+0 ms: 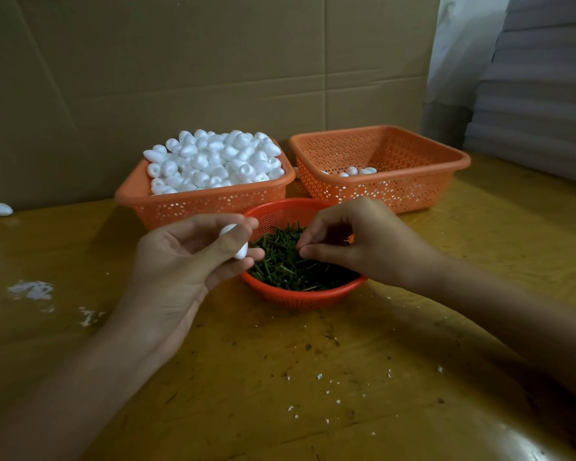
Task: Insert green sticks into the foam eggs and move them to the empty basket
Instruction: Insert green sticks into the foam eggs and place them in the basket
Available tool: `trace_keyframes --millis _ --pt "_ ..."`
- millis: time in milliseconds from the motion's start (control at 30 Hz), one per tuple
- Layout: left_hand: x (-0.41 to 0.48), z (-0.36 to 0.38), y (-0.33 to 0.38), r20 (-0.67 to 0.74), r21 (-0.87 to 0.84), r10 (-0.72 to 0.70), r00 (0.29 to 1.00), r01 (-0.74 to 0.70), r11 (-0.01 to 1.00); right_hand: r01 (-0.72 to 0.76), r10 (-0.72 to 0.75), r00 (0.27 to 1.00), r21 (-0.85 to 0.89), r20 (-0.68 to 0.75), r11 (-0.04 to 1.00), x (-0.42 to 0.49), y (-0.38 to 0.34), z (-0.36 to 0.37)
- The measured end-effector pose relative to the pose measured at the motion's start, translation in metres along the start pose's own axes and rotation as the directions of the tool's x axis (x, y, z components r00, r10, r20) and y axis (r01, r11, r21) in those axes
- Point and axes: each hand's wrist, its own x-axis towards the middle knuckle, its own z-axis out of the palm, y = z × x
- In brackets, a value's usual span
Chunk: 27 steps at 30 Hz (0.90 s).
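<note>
At the far left of the frame, a loose egg [2, 209] lies on the table [313, 361], close to the cardboard wall [180, 61]. Lower down on the left, some white crumbs [30, 289] are stuck on the table. Next is the left hand [187, 261]. Its thumb and fingers are curled around one white foam egg [238, 247] and hold it up at the left edge of the round basket [300, 296]. Behind that hand stands the full basket [200, 197], piled high with white eggs. The round basket sits in the middle of the frame and has a heap of green sticks [286, 261] in it. The right hand [363, 244] reaches into it, and its thumb and fingertips are pinched together on the green sticks. At the upper right stands the big basket [413, 168]. It has only a few eggs [356, 170] at the bottom.
</note>
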Motion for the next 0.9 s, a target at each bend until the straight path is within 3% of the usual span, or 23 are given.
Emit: trace_keyframes --millis 167,633,733,900 --pt "0.0022 -0.0011 0.0006 0.021 -0.019 0.033 0.999 -0.033 0.999 -0.003 0.003 1.000 -0.014 -0.003 1.000 0.0007 0.0007 0.0008" --pt "0.0004 -0.0034 0.0013 0.091 0.146 0.152 0.984 -0.164 0.976 0.002 -0.002 1.000 -0.024 -0.006 1.000 0.0006 0.0001 0.0013" --pt "0.0020 -0.0038 -0.0001 0.091 0.116 0.153 0.984 -0.163 0.980 0.006 -0.006 1.000 -0.026 -0.003 1.000 0.0002 -0.0004 0.0010" --pt "0.0061 -0.0074 -0.0022 0.062 -0.080 0.102 0.993 -0.096 0.992 0.001 -0.001 1.000 -0.028 0.002 1.000 0.0003 -0.0013 0.0011"
